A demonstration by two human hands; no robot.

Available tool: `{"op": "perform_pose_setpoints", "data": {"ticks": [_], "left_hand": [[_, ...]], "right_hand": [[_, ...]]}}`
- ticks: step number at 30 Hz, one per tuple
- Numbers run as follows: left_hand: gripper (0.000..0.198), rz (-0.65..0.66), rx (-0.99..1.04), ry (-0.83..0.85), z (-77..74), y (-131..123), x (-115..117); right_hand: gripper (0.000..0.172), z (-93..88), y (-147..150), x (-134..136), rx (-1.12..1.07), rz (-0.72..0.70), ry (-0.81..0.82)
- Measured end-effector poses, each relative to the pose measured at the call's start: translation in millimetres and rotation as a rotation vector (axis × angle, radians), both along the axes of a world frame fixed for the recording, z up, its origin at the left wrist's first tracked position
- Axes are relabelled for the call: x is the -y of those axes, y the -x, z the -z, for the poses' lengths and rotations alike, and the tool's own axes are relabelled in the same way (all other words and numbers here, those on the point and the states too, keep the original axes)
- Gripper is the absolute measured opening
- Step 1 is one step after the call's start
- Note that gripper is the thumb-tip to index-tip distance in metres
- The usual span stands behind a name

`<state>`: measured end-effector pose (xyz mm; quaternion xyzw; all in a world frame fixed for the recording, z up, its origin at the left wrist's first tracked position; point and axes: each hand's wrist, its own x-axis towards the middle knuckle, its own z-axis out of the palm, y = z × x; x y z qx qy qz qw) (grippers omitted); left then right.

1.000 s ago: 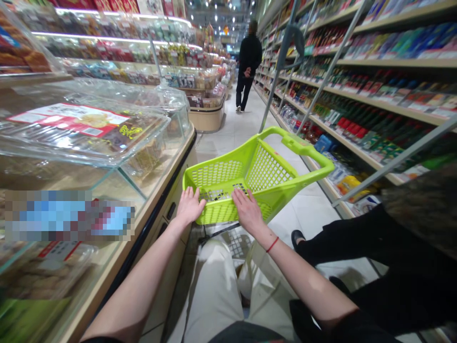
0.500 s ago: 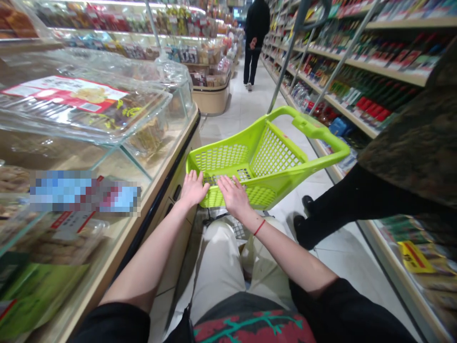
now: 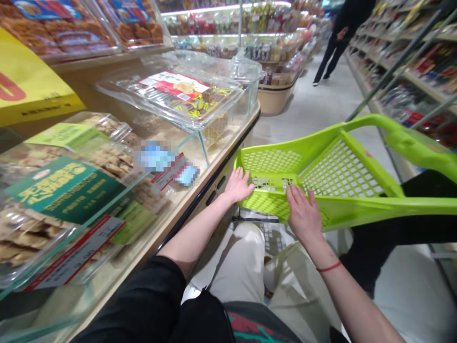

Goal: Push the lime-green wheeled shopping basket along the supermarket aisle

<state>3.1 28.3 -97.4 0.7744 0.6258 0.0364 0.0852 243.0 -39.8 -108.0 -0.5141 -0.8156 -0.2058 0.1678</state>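
A lime-green plastic shopping basket with a long handle [image 3: 342, 176] stands crosswise in front of my legs. My left hand [image 3: 239, 185] rests on its near left corner, fingers spread over the rim. Farther right along the same rim lies my right hand [image 3: 304, 212], its fingers extended over the edge and a red string round the wrist. Neither hand wraps round the rim. The inside of the basket shows bare perforated walls and floor.
At left a glass-edged display counter [image 3: 228, 164] holds packaged biscuits [image 3: 67, 186] and a clear-lidded box [image 3: 185, 93]. Stocked shelves [image 3: 428, 71] line the right. A person in black [image 3: 335, 52] is up the aisle. Dark-clothed legs show behind the basket.
The view has turned left, so the basket and both hands appear farther right. More of the counter shows. My hands stay on the rim, the right one farther from the left.
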Motion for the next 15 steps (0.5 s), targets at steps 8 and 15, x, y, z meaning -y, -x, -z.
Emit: {"op": "perform_pose_setpoints", "data": {"ticks": [8, 15], "left_hand": [[0.066, -0.002, 0.043, 0.001, 0.9, 2, 7], [0.062, -0.005, 0.091, -0.036, 6.7, 4, 7]], "right_hand": [[0.052, 6.9, 52, -7, 0.002, -0.148, 0.028], [0.061, 11.8, 73, -11, -0.038, -0.278, 0.038]]}}
